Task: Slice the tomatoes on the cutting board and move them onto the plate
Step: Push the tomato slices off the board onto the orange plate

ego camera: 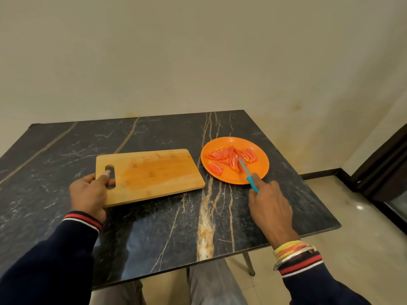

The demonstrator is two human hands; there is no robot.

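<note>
Nearest to us: dark left sleeve (55,260) and right sleeve (319,287), each with a red-and-white cuff. Grey trousers (211,287) show below the worktop's near edge. Bangles (290,252) in yellow, orange and metal sit on the right wrist.

Worktop (154,227): black marble pattern with tan veins, set against a cream wall (198,51). Tiled floor (363,238) to the right.

Left hand (88,194): we note it grips the left end of the board (152,172). One fingertip shows through the handle slot and the thumb crosses the slot on top. Board is pale wood and lies left of centre on the worktop, long side running left to right, with a darker orange-tinted patch at its middle. We cannot tell whether the gripped end is raised off the worktop.

Right hand (269,203): we see it hold the knife (247,172) by the teal handle, index finger laid along it. The other fingers are hidden behind the back of the hand. Grey blade points away from us, over the plate's near rim, tip among the tomato slices (222,154).

Plate (259,170): orange, round, just beside the board's right end, a narrow strip of worktop between them. Tomato slices lie on the plate in several fanned groups, mostly across its far and middle part, one small group at the near left.
</note>
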